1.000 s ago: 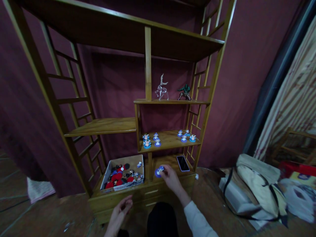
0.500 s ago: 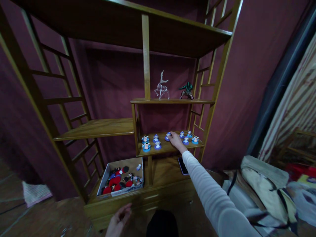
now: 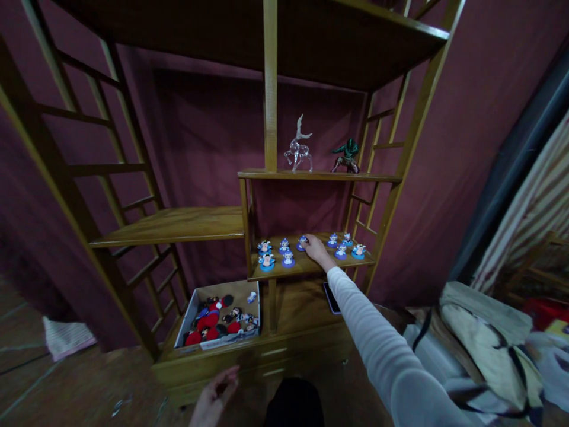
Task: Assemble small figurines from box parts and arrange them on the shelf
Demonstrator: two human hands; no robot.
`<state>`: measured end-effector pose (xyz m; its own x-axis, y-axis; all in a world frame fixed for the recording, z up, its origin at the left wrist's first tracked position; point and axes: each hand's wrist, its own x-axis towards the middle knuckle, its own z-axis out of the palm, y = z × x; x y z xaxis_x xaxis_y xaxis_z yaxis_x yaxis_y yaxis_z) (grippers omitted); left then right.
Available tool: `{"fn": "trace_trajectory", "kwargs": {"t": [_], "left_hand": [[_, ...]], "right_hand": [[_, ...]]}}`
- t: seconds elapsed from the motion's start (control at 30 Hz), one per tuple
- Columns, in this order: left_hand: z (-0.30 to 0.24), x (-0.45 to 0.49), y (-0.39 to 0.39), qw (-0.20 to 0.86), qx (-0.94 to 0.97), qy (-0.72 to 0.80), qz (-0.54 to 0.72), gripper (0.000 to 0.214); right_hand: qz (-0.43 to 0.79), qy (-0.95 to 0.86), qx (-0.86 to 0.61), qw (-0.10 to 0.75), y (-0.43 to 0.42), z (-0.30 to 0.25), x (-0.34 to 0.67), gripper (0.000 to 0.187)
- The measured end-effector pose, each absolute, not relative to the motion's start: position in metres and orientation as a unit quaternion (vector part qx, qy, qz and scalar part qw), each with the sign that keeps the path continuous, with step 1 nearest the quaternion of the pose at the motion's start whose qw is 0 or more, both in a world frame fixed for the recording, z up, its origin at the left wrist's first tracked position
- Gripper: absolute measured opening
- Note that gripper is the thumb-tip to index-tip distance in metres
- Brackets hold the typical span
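Observation:
My right hand [image 3: 316, 249] reaches out to the small middle shelf [image 3: 306, 268] of a wooden rack, its fingers closed on a blue-based figurine [image 3: 303, 241] that rests on the board. To its left stand several like figurines [image 3: 275, 255]; three more [image 3: 345, 247] stand to its right. My left hand [image 3: 217, 396] hangs low before the cabinet drawers, fingers loosely curled, holding nothing I can see.
An open cardboard box [image 3: 217, 313] of red and dark toys sits on the cabinet top, and a phone [image 3: 330, 297] lies beside my arm. A glass deer [image 3: 299, 147] and a green figure [image 3: 347, 156] stand on the upper shelf. Bags [image 3: 484, 332] lie at right.
My right hand has carried the blue figurine from the cabinet top up to the middle shelf and now holds it there. The camera has moved closer and tilted up.

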<state>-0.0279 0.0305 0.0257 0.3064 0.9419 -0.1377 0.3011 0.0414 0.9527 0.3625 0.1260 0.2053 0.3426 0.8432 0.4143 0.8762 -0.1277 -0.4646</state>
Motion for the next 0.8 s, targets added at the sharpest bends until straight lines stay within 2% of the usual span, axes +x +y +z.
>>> {"fn": "trace_trajectory", "kwargs": {"t": [0.4,0.6,0.8], "left_hand": [[0.015,-0.031,0.035,0.525,0.617,0.498,0.309,0.056],[0.013,-0.031,0.035,0.535,0.617,0.490,0.305,0.057],[0.010,-0.031,0.035,0.535,0.621,0.485,0.306,0.057]], "right_hand": [[-0.036,-0.567,-0.749,0.342,0.128,0.198,0.359,0.023],[-0.032,-0.595,-0.722,0.351,0.097,0.211,0.360,0.023],[-0.023,-0.623,-0.701,0.346,0.070,0.199,0.354,0.024]]}}
